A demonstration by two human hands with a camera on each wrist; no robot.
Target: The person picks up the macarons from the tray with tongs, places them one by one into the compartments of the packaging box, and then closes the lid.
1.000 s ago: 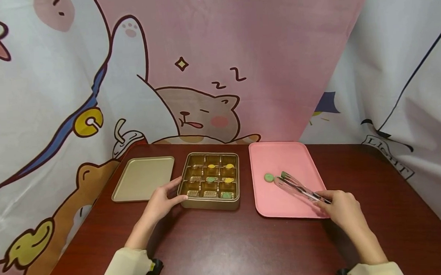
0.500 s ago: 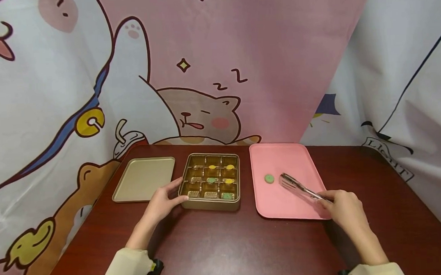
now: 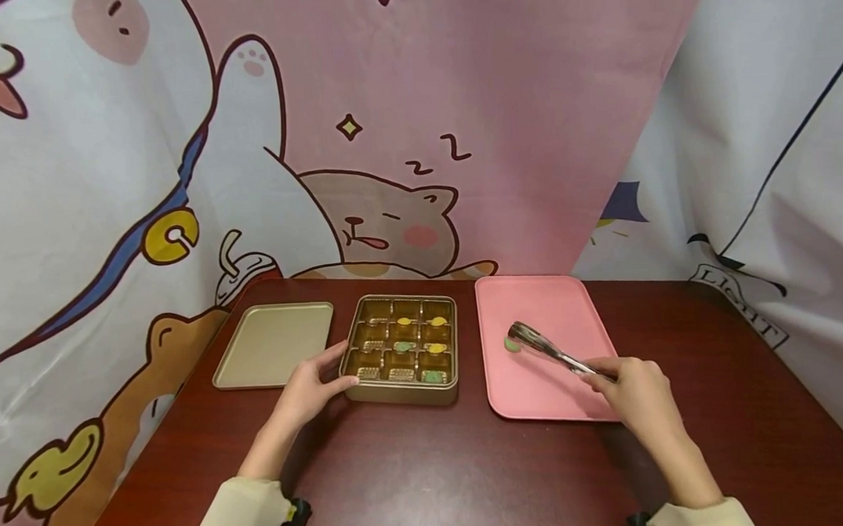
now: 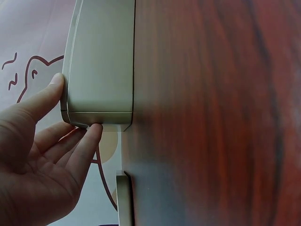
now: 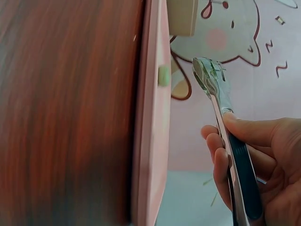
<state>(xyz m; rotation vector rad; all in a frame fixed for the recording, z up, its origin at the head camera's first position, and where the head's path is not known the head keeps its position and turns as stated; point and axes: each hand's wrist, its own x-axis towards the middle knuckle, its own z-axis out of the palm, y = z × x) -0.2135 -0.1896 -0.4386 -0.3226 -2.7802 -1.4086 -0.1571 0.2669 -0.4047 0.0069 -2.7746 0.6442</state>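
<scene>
My left hand rests against the left front corner of a gold tin box; in the left wrist view the thumb touches the rim while the fingertips meet the side wall. Inside, a divided insert holds yellow pieces and green pieces in some compartments. My right hand grips metal tongs with dark handle inlays. Their arms are close together, the tips just over a small green disc on the pink tray. The right wrist view shows the tips apart from that disc.
Left of the box lies a flat gold lid. The brown wooden table carries everything, and a cartoon-printed curtain stands right behind its back edge.
The right hand has carried the tongs leftward, so their tips now overlap the green disc. Spread a second ago, the tong arms are closer together now. The left hand stays at the box.
</scene>
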